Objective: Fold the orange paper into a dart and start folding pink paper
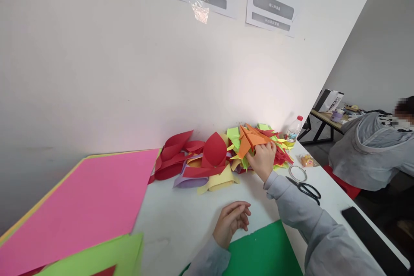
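My right hand [263, 160] reaches to the pile by the wall, fingers closed on the rear edge of an orange paper plane [250, 139]. The plane rests on a heap of folded paper in lime green [233, 136], yellow and red. My left hand [230, 223] hovers over the white table, fingers loosely bent and holding nothing. Just below it lies a green paper sheet [263, 254]. Left of the heap are curled paper pieces: red [214, 151], purple [190, 181] and pale yellow [221, 180].
Large pink [90, 202] and lime sheets [106, 252] cover the table's left side. To the right lie a roll of tape [298, 174], black scissors [307, 189], a wrapped snack [307, 161], a bottle [294, 130] and a black bar [371, 237]. Another person [371, 151] sits beyond.
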Demonstrator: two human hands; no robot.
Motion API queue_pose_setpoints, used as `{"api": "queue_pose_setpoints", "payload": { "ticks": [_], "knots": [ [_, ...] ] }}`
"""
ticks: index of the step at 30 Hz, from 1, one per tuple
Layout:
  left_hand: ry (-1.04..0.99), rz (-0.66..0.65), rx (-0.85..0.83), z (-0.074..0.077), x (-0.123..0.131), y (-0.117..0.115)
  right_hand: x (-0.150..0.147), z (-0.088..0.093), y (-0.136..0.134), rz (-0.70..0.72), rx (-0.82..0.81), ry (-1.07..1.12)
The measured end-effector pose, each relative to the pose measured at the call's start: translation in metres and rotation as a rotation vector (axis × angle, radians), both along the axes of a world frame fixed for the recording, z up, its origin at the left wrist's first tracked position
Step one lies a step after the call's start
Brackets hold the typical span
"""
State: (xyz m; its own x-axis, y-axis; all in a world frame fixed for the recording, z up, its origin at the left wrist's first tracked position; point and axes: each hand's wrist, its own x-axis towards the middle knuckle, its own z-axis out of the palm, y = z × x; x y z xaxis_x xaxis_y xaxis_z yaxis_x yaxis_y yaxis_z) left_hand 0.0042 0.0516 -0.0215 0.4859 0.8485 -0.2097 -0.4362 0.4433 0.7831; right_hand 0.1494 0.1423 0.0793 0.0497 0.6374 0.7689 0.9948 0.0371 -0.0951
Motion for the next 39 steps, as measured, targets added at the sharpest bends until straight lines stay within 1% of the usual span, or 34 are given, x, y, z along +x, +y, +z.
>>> {"api": "queue_pose_setpoints", "payload": {
  "ticks": [3,8,12,16,19,21,22,24,25,26,27,29,30,31,33,36,39],
  "knots": [
    [-0.002,0.001,-0.002,0.000,0.001,0.000,0.005,-0.001,-0.013,0.024,0.026,0.026],
    [-0.003,-0.004,-0.001,0.002,0.000,0.000,0.011,-0.004,-0.034,0.130,0.157,0.063],
    [-0.006,-0.009,0.000,0.003,0.000,0.000,0.009,0.000,-0.044,0.189,0.212,0.059],
    [-0.013,-0.008,0.006,0.003,0.000,0.000,0.006,0.007,-0.047,0.204,0.166,0.100],
    [-0.023,-0.006,0.007,0.002,0.000,0.000,-0.001,0.004,-0.056,0.319,0.074,0.155],
    [-0.031,0.000,0.006,0.000,0.001,0.000,-0.007,-0.006,-0.069,0.455,0.003,0.132],
    [-0.035,0.005,0.007,-0.002,0.002,0.000,-0.009,-0.013,-0.077,0.552,-0.037,0.091],
    [-0.042,0.018,0.011,-0.004,0.003,0.000,-0.012,-0.033,-0.094,0.778,-0.135,-0.051],
    [-0.044,0.022,0.013,-0.005,0.004,0.000,-0.012,-0.043,-0.102,0.856,-0.187,-0.103],
    [-0.043,0.022,0.015,-0.006,0.004,0.000,-0.010,-0.054,-0.109,0.891,-0.215,-0.110],
    [-0.040,0.018,0.016,-0.007,0.004,0.000,-0.007,-0.063,-0.115,0.880,-0.235,-0.069],
    [-0.028,0.005,0.019,-0.008,0.004,0.001,0.000,-0.080,-0.122,0.809,-0.271,0.051],
    [-0.020,0.000,0.022,-0.008,0.003,0.001,0.003,-0.086,-0.124,0.786,-0.291,0.090],
    [-0.013,-0.003,0.027,-0.008,0.002,0.001,0.007,-0.091,-0.124,0.793,-0.305,0.120],
    [0.003,-0.004,0.040,-0.008,0.001,0.001,0.010,-0.097,-0.124,0.810,-0.311,0.163],
    [0.042,-0.007,0.070,-0.007,0.001,0.001,0.011,-0.100,-0.123,0.820,-0.295,0.207],
    [0.094,-0.002,0.116,-0.007,0.002,0.001,0.010,-0.102,-0.122,0.734,-0.281,0.248]
  ]
}}
